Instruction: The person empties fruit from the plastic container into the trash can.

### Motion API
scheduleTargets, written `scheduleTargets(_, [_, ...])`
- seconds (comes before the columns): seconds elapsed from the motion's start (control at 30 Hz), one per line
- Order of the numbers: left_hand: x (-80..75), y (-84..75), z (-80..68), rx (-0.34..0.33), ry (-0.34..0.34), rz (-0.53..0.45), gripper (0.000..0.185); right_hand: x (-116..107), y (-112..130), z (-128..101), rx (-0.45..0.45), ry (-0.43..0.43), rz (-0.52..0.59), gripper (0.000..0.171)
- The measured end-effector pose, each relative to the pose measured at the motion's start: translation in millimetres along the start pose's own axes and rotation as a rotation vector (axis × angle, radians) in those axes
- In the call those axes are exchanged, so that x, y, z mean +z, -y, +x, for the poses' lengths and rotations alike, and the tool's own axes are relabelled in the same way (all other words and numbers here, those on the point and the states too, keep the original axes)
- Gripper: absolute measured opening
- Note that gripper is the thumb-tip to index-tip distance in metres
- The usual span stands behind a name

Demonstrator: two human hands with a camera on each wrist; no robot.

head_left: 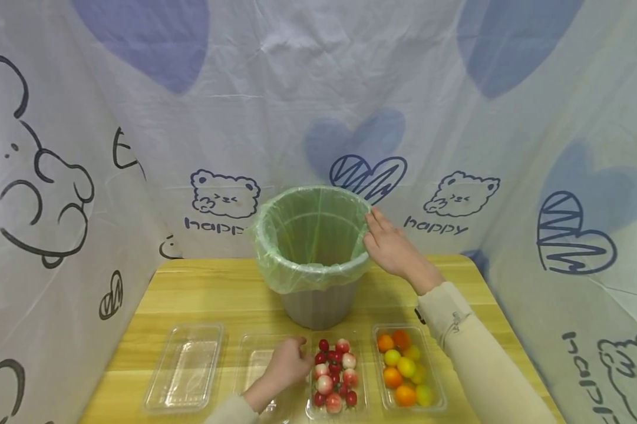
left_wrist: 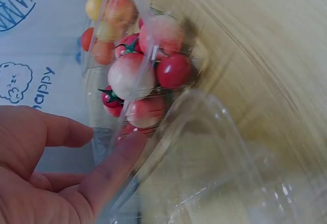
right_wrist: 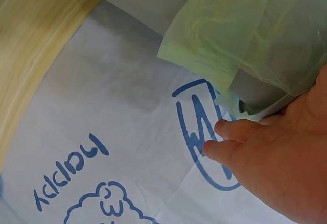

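Observation:
A grey bin (head_left: 318, 306) stands upright, lined with a thin green plastic bag (head_left: 291, 277) folded over its rim. My right hand (head_left: 395, 244) rests at the right side of that rim, fingers fairly straight; the right wrist view shows bare grey rim beside the fingers (right_wrist: 230, 150). My left hand (head_left: 286, 365) is over the gap between a clear box (head_left: 251, 353) and a clear box of red and pink-white fruits (head_left: 334, 377). In the left wrist view, thumb (left_wrist: 115, 170) and forefinger (left_wrist: 66, 132) are spread apart at the fruit box's wall.
A clear box (head_left: 182, 368) lies at the left of the wooden table (head_left: 217, 288). Orange and yellow fruits (head_left: 405, 368) fill another clear box at the right. Printed cloth walls (head_left: 233, 118) enclose the table at the back and both sides.

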State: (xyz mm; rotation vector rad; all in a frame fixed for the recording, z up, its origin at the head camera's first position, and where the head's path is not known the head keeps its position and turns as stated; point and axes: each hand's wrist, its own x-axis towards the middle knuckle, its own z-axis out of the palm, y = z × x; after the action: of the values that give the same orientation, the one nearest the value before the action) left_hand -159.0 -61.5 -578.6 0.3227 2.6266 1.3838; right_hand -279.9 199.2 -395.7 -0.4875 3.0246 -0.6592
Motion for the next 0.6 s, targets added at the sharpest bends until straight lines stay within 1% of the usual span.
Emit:
scheduleTargets(0.1, [5.7, 2.6, 2.3, -0.016, -0.011, 0.037, 0.057, -0.7, -0.7, -1.1, 0.003, 0.002, 0.002, 0.064])
scheduleTargets(0.17, [7.6, 4.0, 2.6, -0.035, -0.011, 0.044, 0.059, -1.4, 0.8, -1.3, 0.003, 0.006, 0.003, 0.065])
scheduleTargets(0.27, [8.3, 4.6, 2.6, -0.043, -0.012, 0.028, 0.059, -1.9, 2.1, -1.2, 0.003, 0.009, 0.000, 0.066])
scheduleTargets(0.37, [8.0, 4.2, 2.2, -0.065, 0.001, -0.015, 0.057, -1.5, 2.2, -0.7, 0.001, 0.004, -0.004, 0.066])
scheduleTargets(0.5, [9.2, 3.6, 0.8, -0.138, 0.046, -0.122, 0.058, -0.5, 1.3, -0.1, 0.000, -0.001, -0.004, 0.066])
scheduleTargets(0.57, [10.6, 4.1, 0.5, -0.168, 0.058, -0.152, 0.059, -0.3, 0.8, -0.2, 0.001, -0.002, 0.000, 0.065])
scheduleTargets(0.6, [11.3, 4.6, 0.6, -0.171, 0.060, -0.154, 0.060, -0.2, 0.4, -0.3, 0.002, -0.002, 0.002, 0.065])
